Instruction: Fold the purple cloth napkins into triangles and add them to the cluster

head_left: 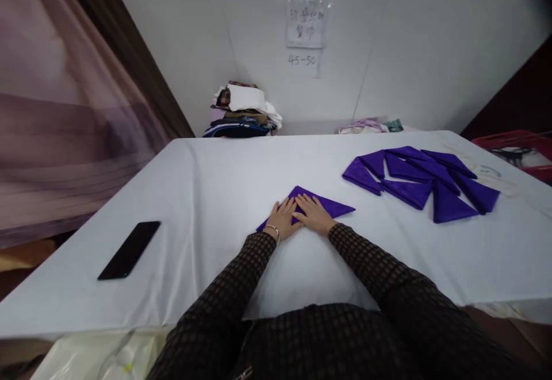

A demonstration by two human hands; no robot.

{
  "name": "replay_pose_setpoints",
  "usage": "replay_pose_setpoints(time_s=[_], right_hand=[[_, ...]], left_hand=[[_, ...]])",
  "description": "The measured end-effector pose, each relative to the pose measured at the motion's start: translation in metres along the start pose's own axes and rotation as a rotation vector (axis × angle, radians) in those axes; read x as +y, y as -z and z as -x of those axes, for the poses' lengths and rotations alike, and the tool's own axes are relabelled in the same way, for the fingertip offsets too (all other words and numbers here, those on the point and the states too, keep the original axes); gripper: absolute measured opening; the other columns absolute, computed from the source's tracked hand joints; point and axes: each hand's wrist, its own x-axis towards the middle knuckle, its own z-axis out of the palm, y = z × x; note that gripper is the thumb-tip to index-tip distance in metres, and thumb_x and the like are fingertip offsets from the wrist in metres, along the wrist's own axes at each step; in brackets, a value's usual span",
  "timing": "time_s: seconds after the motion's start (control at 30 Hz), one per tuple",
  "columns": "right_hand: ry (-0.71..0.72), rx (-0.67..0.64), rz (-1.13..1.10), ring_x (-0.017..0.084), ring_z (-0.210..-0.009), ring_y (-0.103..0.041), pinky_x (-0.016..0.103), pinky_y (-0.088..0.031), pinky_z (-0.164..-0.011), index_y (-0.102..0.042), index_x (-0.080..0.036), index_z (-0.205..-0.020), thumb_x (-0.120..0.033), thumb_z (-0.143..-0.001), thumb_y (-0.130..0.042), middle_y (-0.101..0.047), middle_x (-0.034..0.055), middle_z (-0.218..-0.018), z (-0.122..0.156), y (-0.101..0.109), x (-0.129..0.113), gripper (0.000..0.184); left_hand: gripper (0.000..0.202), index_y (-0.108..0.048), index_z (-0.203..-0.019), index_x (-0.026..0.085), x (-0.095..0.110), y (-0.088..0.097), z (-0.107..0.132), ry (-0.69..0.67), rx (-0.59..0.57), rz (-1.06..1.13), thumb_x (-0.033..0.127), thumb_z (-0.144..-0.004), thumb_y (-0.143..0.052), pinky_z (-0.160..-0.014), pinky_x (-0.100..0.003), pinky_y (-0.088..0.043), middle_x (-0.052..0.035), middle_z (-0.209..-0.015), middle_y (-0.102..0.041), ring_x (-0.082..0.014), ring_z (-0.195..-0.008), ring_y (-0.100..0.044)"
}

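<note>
A purple cloth napkin (334, 206), folded into a triangle, lies on the white tablecloth (267, 167) in front of me. My left hand (283, 217) rests flat on its left part, fingers stretched out and a bracelet at the wrist. Flat on the middle of the napkin lies my right hand (314, 214), its thumb and fingers apart. The two hands are side by side, nearly touching at the thumbs, and hide much of the cloth's front edge. Off to the right, several folded purple napkins (407, 173) lie overlapping in a loose group.
A black flat slab, perhaps a phone (129, 250), lies at the left of the table. Behind the far edge stands a stack of folded cloths (244, 112), with more crumpled fabric (364, 126) farther right. A red basket (517, 144) sits past the right edge. Handwritten sheets (305, 26) hang on the wall.
</note>
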Motion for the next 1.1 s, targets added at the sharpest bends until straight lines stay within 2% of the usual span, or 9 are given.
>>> replay_pose_setpoints(time_s=[0.1, 0.17, 0.27, 0.33, 0.47, 0.6, 0.73, 0.9, 1.1], right_hand=[[0.000, 0.005, 0.059, 0.022, -0.140, -0.014, 0.042, -0.008, -0.111, -0.030, -0.014, -0.144, -0.060, -0.091, -0.022, -0.023, 0.0098, -0.151, 0.001, -0.003, 0.001, 0.070], [-0.004, 0.006, 0.086, 0.023, -0.140, -0.013, 0.042, -0.008, -0.111, -0.031, -0.014, -0.143, -0.062, -0.091, -0.023, -0.023, 0.0099, -0.151, 0.001, -0.005, 0.002, 0.071], [-0.002, 0.007, 0.103, 0.023, -0.140, -0.013, 0.042, -0.008, -0.112, -0.031, -0.014, -0.143, -0.062, -0.090, -0.022, -0.023, 0.0104, -0.151, 0.001, -0.008, 0.004, 0.072], [0.001, 0.009, 0.112, 0.023, -0.140, -0.013, 0.043, -0.009, -0.112, -0.031, -0.015, -0.143, -0.062, -0.090, -0.022, -0.023, 0.0104, -0.151, 0.001, -0.009, 0.005, 0.072], [-0.008, -0.003, 0.116, 0.024, -0.140, -0.013, 0.045, -0.010, -0.111, -0.032, -0.018, -0.143, -0.062, -0.091, -0.022, -0.022, 0.0094, -0.152, 0.000, -0.009, 0.005, 0.070], [-0.021, -0.030, 0.101, 0.024, -0.140, -0.012, 0.045, -0.010, -0.112, -0.032, -0.018, -0.143, -0.061, -0.091, -0.021, -0.021, 0.0085, -0.152, 0.000, -0.007, 0.004, 0.068], [-0.003, -0.047, 0.096, 0.024, -0.140, -0.012, 0.046, -0.010, -0.112, -0.032, -0.018, -0.143, -0.060, -0.091, -0.023, -0.021, 0.0088, -0.152, 0.001, -0.004, 0.006, 0.067], [0.100, -0.070, 0.088, 0.023, -0.140, -0.011, 0.044, -0.009, -0.112, -0.033, -0.019, -0.143, -0.057, -0.092, -0.027, -0.021, 0.0083, -0.152, 0.008, 0.002, 0.019, 0.064], [0.256, -0.105, 0.101, 0.023, -0.140, -0.013, 0.044, -0.009, -0.112, -0.035, -0.019, -0.142, -0.056, -0.091, -0.033, -0.022, 0.0086, -0.151, 0.017, 0.009, 0.033, 0.063]], left_hand=[[0.071, -0.028, -0.143, 0.017, -0.030, 0.003, 0.026, 0.056, 0.015, -0.011, 0.059, -0.086, -0.032, -0.112, -0.052, -0.010, -0.0092, -0.152, -0.025, -0.0253, -0.141, -0.014], [0.071, -0.029, -0.142, 0.018, -0.054, 0.007, 0.049, 0.165, 0.017, -0.012, 0.061, -0.085, -0.033, -0.112, -0.054, -0.010, -0.0093, -0.152, -0.024, -0.0261, -0.141, -0.015], [0.066, -0.033, -0.140, 0.019, -0.084, 0.010, 0.082, 0.346, 0.061, 0.009, 0.057, -0.086, -0.037, -0.112, -0.053, -0.012, -0.0092, -0.150, -0.028, -0.0256, -0.140, -0.018], [0.057, -0.041, -0.135, 0.021, -0.092, 0.010, 0.099, 0.413, 0.136, 0.042, 0.051, -0.087, -0.040, -0.112, -0.049, -0.015, -0.0074, -0.147, -0.035, -0.0234, -0.138, -0.024], [0.040, -0.056, -0.120, 0.027, -0.081, 0.006, 0.111, 0.390, 0.246, 0.149, 0.042, -0.083, -0.052, -0.111, -0.044, -0.021, -0.0028, -0.138, -0.049, -0.0194, -0.132, -0.035], [0.031, -0.061, -0.107, 0.029, -0.060, 0.005, 0.103, 0.326, 0.242, 0.240, 0.039, -0.078, -0.060, -0.111, -0.049, -0.020, -0.0013, -0.136, -0.051, -0.0210, -0.133, -0.035], [0.017, -0.064, -0.093, 0.026, -0.052, 0.007, 0.093, 0.308, 0.266, 0.275, 0.035, -0.078, -0.060, -0.110, -0.048, -0.022, -0.0013, -0.132, -0.054, -0.0212, -0.132, -0.035], [0.010, -0.064, -0.077, 0.025, -0.041, 0.009, 0.097, 0.258, 0.214, 0.303, 0.032, -0.081, -0.057, -0.111, -0.049, -0.017, 0.0004, -0.128, -0.056, -0.0218, -0.134, -0.032], [0.013, -0.061, -0.079, 0.023, -0.015, 0.005, 0.115, 0.168, 0.150, 0.346, 0.028, -0.085, -0.050, -0.111, -0.050, -0.015, -0.0011, -0.127, -0.057, -0.0220, -0.136, -0.028]])
